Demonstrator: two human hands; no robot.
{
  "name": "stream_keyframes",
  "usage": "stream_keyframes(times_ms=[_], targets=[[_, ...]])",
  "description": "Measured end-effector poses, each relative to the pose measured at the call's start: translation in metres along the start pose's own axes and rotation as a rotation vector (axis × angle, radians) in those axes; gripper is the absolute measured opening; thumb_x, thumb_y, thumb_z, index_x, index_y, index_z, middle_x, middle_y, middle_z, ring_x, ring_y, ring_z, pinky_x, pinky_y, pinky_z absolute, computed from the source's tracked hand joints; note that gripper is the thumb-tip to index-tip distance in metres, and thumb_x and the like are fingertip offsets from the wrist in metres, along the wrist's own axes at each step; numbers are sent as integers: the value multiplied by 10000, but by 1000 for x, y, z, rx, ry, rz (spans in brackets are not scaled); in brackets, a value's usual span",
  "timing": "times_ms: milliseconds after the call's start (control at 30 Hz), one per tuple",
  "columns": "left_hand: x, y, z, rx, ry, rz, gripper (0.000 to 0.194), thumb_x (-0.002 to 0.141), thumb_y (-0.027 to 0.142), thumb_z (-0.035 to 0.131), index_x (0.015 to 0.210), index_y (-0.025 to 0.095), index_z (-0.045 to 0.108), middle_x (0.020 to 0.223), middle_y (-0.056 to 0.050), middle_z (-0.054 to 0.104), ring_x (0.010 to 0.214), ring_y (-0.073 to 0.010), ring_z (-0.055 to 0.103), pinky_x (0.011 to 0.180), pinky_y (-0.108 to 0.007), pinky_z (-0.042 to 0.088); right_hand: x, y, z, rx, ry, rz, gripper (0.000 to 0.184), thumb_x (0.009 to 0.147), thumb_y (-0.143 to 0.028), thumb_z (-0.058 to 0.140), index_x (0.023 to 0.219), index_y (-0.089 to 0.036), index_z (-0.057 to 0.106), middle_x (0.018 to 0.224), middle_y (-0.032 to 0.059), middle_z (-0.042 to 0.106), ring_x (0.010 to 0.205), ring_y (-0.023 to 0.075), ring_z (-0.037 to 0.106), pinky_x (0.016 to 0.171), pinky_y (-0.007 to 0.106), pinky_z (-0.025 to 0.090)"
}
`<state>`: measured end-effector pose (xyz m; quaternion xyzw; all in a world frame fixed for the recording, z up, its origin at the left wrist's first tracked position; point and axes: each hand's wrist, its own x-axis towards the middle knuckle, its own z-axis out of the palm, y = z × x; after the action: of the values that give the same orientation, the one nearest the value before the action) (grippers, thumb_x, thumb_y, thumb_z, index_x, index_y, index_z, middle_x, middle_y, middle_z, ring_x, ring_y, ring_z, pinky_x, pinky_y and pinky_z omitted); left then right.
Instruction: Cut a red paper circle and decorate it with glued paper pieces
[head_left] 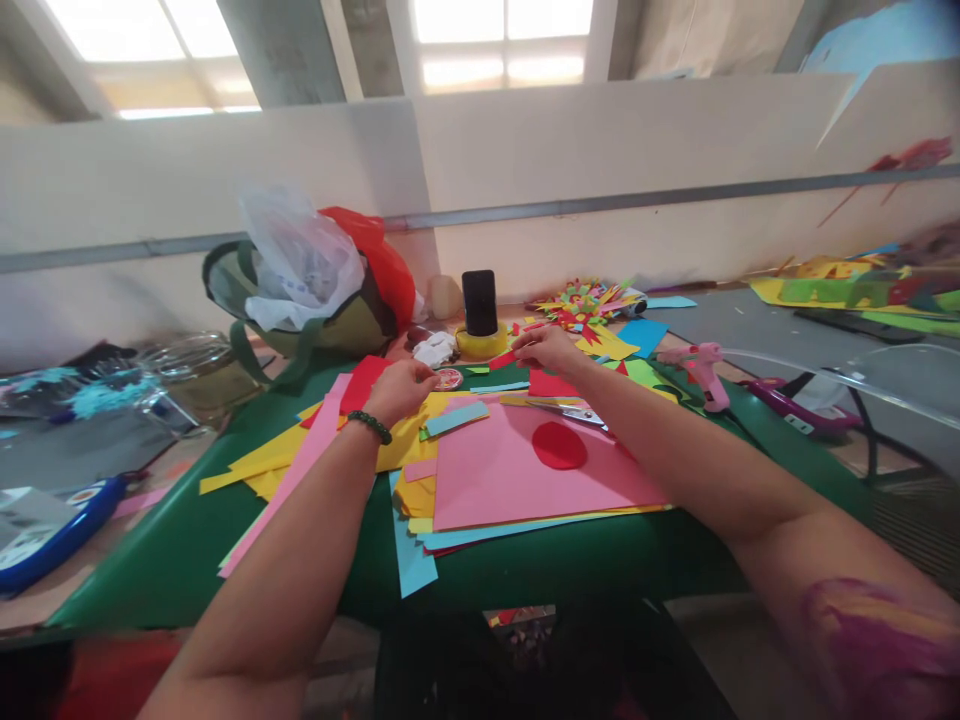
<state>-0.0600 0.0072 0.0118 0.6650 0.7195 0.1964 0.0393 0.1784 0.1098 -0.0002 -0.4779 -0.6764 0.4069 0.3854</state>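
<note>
My right hand (546, 350) pinches a small piece of red paper (502, 361) above the far side of the paper stack. My left hand (403, 388), with a green bead bracelet at the wrist, has its fingers closed beside a small round red-and-white disc (449, 380). Whether the fingers grip the disc's edge I cannot tell. Between my arms lies a pink sheet (487, 490) on other coloured sheets. A red paper circle (559, 445) and scissors (581, 412) rest on it, the scissors partly behind my right forearm. A light blue strip (457, 418) lies at its left.
A phone (480, 302) stands upright in a yellow tape roll (484, 343). Behind are a bag (337, 340) and a pile of cut paper (585, 305). A pink glue gun (703, 375) and a purple tool (802, 408) lie right. A blue tool (67, 535) is far left.
</note>
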Motion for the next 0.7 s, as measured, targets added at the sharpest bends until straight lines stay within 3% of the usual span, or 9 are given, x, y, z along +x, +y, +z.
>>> stream_keyframes(times_ms=[167,333,533,700], targets=[[0,0,3,44,-25,-3,297,849,378,552,908,189,773,797,-58,747,703,-189,656,594,-261,423,18,-9,5,-104,-50,68,200,634,-80,796,666,-148,610,531,-9,644,493,113,623,497,192,517],[-2,1,2,49,-42,-5,278,855,388,559,889,207,768,800,-56,745,772,-201,669,606,-259,422,26,-5,16,-392,-58,60,184,649,-200,826,680,-135,657,572,24,665,613,162,649,531,210,511],[-5,5,-3,57,-61,-50,290,866,406,550,896,210,761,727,-60,723,777,-220,670,634,-277,435,21,0,21,-854,-55,57,95,716,-199,759,796,-152,740,905,125,747,962,274,674,791,311,501],[-4,3,-1,63,-43,-20,279,854,398,560,902,213,763,894,-70,747,841,-225,664,664,-280,451,17,-6,25,-1036,-99,32,160,767,-214,708,907,-151,755,1008,160,740,976,285,679,808,323,491]])
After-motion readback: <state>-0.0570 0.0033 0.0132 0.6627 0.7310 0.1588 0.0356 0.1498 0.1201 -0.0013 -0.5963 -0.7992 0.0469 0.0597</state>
